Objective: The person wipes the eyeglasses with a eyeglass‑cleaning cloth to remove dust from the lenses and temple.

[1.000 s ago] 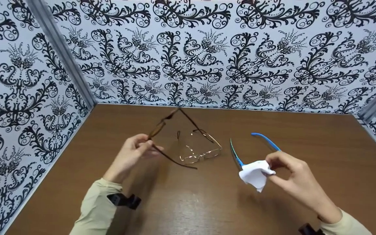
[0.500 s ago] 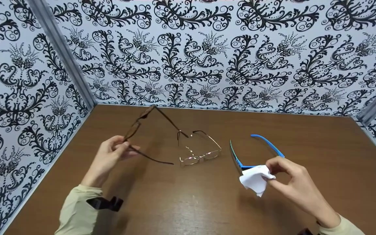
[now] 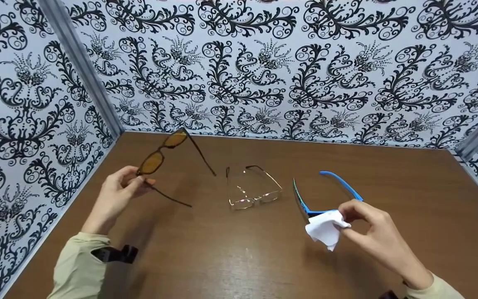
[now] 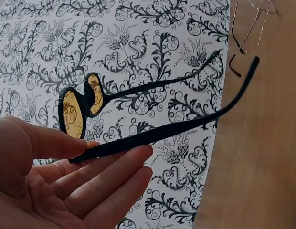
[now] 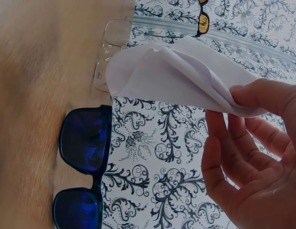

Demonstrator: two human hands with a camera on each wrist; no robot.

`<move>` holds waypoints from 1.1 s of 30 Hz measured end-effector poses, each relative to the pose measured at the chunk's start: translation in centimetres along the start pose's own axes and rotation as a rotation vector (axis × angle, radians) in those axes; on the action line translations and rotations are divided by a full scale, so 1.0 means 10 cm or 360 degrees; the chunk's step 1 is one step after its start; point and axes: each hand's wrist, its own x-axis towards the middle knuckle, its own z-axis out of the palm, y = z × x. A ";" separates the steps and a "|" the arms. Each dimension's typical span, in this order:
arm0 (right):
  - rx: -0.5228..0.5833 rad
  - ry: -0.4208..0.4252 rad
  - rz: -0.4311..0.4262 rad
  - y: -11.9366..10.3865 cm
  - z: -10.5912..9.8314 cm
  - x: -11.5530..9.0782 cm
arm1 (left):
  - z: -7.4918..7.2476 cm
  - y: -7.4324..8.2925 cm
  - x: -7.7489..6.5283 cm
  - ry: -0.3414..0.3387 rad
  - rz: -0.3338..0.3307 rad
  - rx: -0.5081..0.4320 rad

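Between thumb and fingers, my left hand (image 3: 116,193) pinches dark-framed glasses with amber lenses (image 3: 152,162) by the corner near one hinge. They are held up over the left part of the table, both temples unfolded; the left wrist view shows the yellow lenses (image 4: 71,114) and the thumb on the temple's hinge end. My right hand (image 3: 378,236) pinches a white cloth (image 3: 325,229), which hangs down in front of the blue-framed sunglasses (image 3: 301,203). In the right wrist view the dark lenses of those sunglasses (image 5: 85,139) show below the cloth (image 5: 162,76). The cloth and hand partly hide them in the head view.
Thin wire-rimmed clear glasses (image 3: 257,200) rest on the brown table (image 3: 222,257), temples unfolded, between the two hands. Patterned black-and-white panels (image 3: 247,74) close off the back and sides. A dark camera strap (image 3: 114,254) sits on the left wrist.
My left hand has carried the amber-lens glasses leftward, away from above the wire-rimmed pair, and turned them so the lenses show. The right hand and cloth have barely shifted.
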 end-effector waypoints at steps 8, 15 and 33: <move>-0.0056 -0.0030 -0.0018 0.09 -0.04 0.04 | -0.14 0.06 0.04 0.0144 0.0229 0.0720; -0.0086 -0.0042 -0.0029 0.13 -0.06 0.05 | -0.10 0.09 0.06 0.0201 0.0536 0.1041; -0.0067 -0.0092 -0.0053 0.14 -0.03 0.03 | 0.10 -0.26 -0.09 -0.0429 0.0958 0.1340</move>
